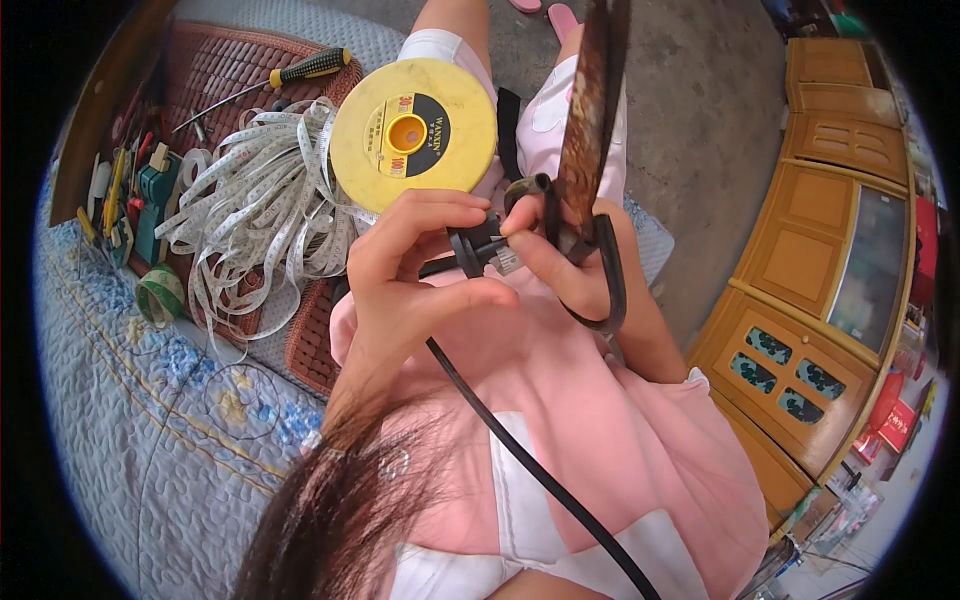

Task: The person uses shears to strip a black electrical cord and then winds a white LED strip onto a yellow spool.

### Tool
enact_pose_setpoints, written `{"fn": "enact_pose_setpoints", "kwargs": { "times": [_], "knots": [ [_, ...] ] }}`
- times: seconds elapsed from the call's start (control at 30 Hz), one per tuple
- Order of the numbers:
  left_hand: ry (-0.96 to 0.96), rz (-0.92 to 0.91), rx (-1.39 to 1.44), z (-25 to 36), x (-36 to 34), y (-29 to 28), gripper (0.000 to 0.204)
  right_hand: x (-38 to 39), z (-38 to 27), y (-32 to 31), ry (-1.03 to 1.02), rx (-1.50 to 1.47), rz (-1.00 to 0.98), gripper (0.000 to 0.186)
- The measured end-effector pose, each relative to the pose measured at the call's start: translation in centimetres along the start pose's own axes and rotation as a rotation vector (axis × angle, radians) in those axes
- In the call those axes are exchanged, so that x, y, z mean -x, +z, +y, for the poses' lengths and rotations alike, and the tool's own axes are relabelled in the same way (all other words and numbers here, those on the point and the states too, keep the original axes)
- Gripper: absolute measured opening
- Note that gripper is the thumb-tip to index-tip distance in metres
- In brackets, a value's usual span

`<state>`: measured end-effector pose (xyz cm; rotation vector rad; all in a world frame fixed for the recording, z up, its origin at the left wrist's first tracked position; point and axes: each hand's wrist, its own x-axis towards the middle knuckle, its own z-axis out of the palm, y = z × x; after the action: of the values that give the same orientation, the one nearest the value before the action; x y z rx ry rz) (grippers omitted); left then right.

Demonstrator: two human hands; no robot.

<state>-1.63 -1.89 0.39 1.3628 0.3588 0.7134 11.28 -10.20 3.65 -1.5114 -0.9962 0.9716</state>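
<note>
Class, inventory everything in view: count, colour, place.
Scissors: one, brown, upper centre
Part: one, black, centre
Reel: one, yellow, lap
Mat: one, brown, left
Tape: one heap, white, over mat
Screwdriver: one, black and yellow, on mat
Tools: several, mixed colours, left
Roll: one, green, below tools
Bedspread: one, blue, lower left
Shirt: one, pink, lower centre
Cord: one, black, over shirt
Cabinets: one row, brown, right
Left hand: one, at part
Right hand: one, at scissors

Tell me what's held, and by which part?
The right hand holds rusty shears by the black looped handles. The left hand touches a small black flanged piece; its exact hold is partly hidden.
</note>
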Motion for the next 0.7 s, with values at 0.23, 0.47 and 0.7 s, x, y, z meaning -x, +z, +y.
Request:
{"fn": "enact_pose_setpoints", "kwargs": {
  "times": [0.23,0.47,0.7],
  "knots": [
    [0.093,0.027,-0.107,-0.4,-0.2,-0.2,0.047,-0.1,-0.4,0.0,0.139,-0.067,0.036,0.01],
    [0.098,0.055,-0.121,-0.5,-0.1,-0.1,0.046,0.0,-1.0,-0.6,0.249,-0.06,-0.065,0.01],
    [0.06,0.036,-0.161,0.1,-0.4,-0.1,0.045,0.1,-1.4,-0.2,0.209,-0.011,-0.047,0.008]
  ]
}}
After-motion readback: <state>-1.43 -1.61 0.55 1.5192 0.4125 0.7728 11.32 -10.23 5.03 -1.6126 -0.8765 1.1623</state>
